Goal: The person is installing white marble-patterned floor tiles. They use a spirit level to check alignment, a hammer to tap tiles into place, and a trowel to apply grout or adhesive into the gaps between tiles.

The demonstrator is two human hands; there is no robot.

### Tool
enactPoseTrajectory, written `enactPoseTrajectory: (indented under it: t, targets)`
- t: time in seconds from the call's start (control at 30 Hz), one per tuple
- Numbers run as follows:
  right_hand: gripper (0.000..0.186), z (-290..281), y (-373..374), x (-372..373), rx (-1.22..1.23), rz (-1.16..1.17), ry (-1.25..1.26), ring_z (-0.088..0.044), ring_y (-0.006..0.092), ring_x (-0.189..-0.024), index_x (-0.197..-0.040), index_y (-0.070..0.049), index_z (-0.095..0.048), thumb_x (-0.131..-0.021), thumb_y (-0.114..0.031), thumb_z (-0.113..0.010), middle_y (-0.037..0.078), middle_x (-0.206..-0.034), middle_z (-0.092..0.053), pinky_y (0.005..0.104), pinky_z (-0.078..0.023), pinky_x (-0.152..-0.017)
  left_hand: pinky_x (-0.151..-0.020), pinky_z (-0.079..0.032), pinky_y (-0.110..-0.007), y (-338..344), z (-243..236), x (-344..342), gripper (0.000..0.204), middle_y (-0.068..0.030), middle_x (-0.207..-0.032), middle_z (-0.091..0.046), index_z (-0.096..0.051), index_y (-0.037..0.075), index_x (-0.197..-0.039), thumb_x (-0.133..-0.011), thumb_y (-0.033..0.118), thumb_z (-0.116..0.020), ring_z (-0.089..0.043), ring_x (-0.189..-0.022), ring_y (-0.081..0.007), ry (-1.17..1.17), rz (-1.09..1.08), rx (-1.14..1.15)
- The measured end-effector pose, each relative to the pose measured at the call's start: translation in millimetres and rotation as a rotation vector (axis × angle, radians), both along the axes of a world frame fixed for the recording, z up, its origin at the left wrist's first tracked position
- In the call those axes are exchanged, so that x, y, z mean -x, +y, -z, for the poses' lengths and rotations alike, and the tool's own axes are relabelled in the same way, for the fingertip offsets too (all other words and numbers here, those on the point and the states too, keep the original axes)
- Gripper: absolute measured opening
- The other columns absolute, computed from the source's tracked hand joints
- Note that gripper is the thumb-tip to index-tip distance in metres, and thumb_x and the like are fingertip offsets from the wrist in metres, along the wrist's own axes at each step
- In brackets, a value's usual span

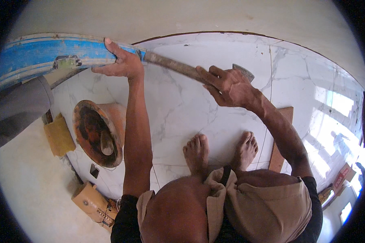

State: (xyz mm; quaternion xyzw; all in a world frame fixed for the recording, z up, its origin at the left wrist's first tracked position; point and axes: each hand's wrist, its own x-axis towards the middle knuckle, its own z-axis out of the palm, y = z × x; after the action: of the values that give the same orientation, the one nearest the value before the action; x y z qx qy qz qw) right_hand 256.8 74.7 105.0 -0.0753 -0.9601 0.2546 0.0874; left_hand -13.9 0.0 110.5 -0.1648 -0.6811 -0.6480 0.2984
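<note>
My left hand (pixel 123 62) grips the right end of a long blue spirit level (pixel 28 50), thumb over its upper edge and fingers along the lower one. The level lies along the foot of the wall and its pale vial window shows to the left of the hand. My right hand (pixel 233 87) is closed round a hammer (pixel 172 65) close to its head, which shows just past the knuckles. The wooden handle points left, and its butt is at the level's end; whether the two touch I cannot tell.
White marbled floor tiles (pixel 170 121) lie around my bare feet. Left of my forearm stands a dirty orange-brown bucket (pixel 117 115) with a greyish object inside. Nearby are a large grey rounded form (pixel 20 107), a yellowish-brown piece (pixel 60 135) and a tan box-like thing (pixel 91 200). A brown board (pixel 278 152) lies right.
</note>
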Motion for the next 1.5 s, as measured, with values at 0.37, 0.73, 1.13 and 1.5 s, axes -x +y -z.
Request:
enactPoseTrajectory:
  t: [0.37,0.73,1.13,1.5]
  targets:
    - [0.051,1.5,-1.1,1.3,-0.023,0.056,-0.003,-0.059,0.0216,-0.053,-0.137,-0.002,-0.048,-0.089,-0.013,-0.063,0.01,-0.082,-0.059,0.0374,-0.051,-0.047,-0.07,-0.053,-0.038,-2.6,1.1,1.6,0.068,-0.0252,-0.102,-0.053,-0.03,-0.013,-0.118,-0.089,0.034,-0.071,-0.061,-0.089,-0.0294,0.004,-0.011,0.051]
    - [0.054,2.2,-1.3,-3.1,0.067,0.053,0.03,-0.057,0.0201,-0.052,-0.139,-0.003,-0.047,-0.09,-0.015,-0.064,0.009,-0.079,-0.058,0.0362,-0.05,-0.045,-0.075,-0.054,-0.037,2.2,0.9,1.2,0.071,-0.0281,-0.107,-0.052,-0.03,-0.014,-0.12,-0.088,0.034,-0.073,-0.061,-0.091,-0.0298,-0.003,-0.016,-0.002]
    - [0.053,-2.2,1.1,-3.5,0.041,0.101,0.029,-0.058,0.0211,-0.053,-0.138,-0.004,-0.048,-0.089,-0.014,-0.065,0.01,-0.079,-0.059,0.0358,-0.049,-0.045,-0.074,-0.053,-0.039,-0.1,2.1,1.4,0.07,-0.0264,-0.104,-0.052,-0.03,-0.014,-0.119,-0.089,0.034,-0.072,-0.061,-0.093,-0.0302,0.014,-0.057,0.062]
    - [0.056,-11.6,-26.1,-52.5,0.083,0.111,-0.113,-0.055,0.0245,-0.053,-0.138,-0.005,-0.049,-0.086,-0.012,-0.067,0.01,-0.077,-0.056,0.0389,-0.046,-0.047,-0.085,-0.055,-0.039,-3.2,-10.1,-9.0,0.08,-0.0328,-0.121,-0.046,-0.02,-0.013,-0.131,-0.091,0.037,-0.068,-0.058,-0.108,-0.0348,-0.125,0.129,-0.005]
